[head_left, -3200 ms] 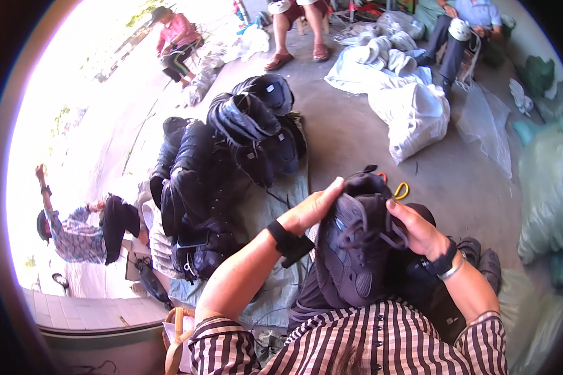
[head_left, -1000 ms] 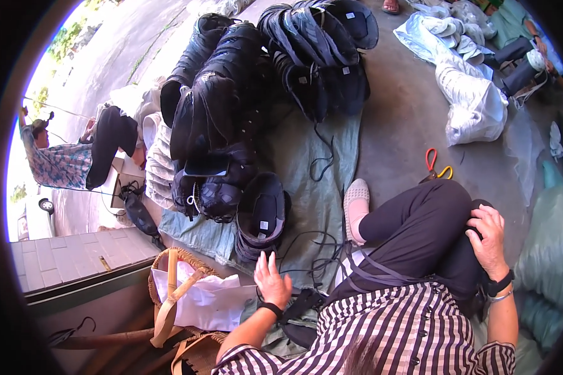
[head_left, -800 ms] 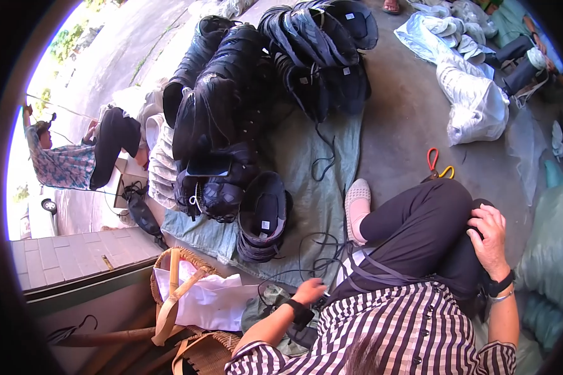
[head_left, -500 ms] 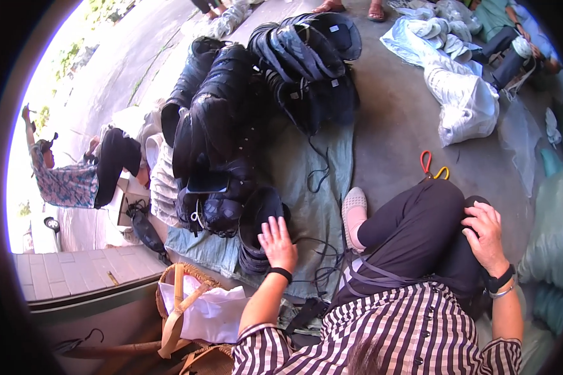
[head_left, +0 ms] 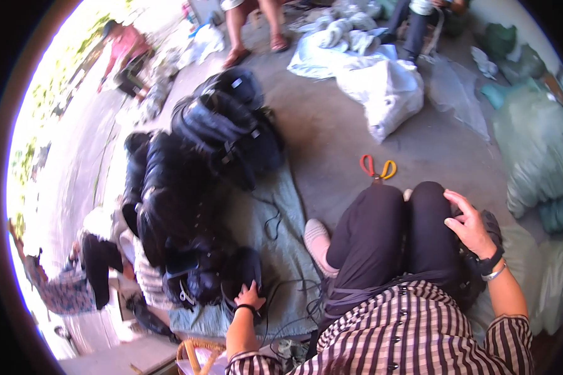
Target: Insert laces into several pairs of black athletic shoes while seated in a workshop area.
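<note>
My left hand (head_left: 250,297) reaches down to the near end of a row of nested black fabric pieces that look like hats. Its fingers are bent over the rim of the nearest black hat (head_left: 243,270); part of the grip is hidden. My right hand (head_left: 470,226) is open beside my right knee, fingers apart, holding nothing. Scissors (head_left: 376,169) with one red and one yellow handle show just beyond my knees, their blades mostly hidden.
More black stacks (head_left: 222,119) stand on a grey-green sheet (head_left: 288,231), with loose dark cords (head_left: 294,287). White sacks (head_left: 381,94) lie ahead and green bags (head_left: 538,150) at right. A wicker basket (head_left: 200,353) is near left. Other people sit or stand around.
My view has swung left, so the stacks sit lower. My left hand has gone from spread above the stack to fingers bent on the hat's rim. My right hand stays by the knee.
</note>
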